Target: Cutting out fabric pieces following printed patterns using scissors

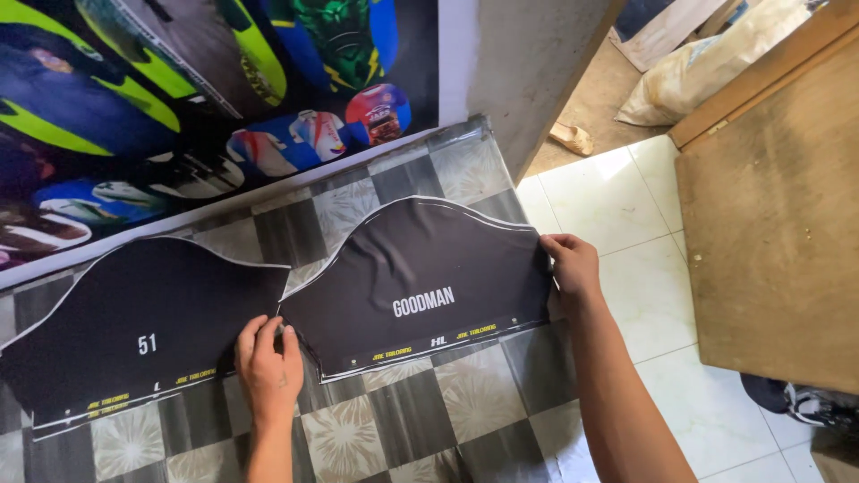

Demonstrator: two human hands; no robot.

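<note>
The right-hand dark fabric panel lies flat on the checkered worktop, just beside a second dark panel already laid out. Left hand pins its lower-left corner; right hand pinches its right edge. Wrinkles remain to smooth.

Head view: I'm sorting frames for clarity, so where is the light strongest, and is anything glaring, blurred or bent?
Head view: daylight is brightest on the white floor tiles at upper right; soft sheen on the right dark fabric panel, held by the left hand and right hand; both look sharp; the checkered mat edges bow slightly from the wide lens.
</note>
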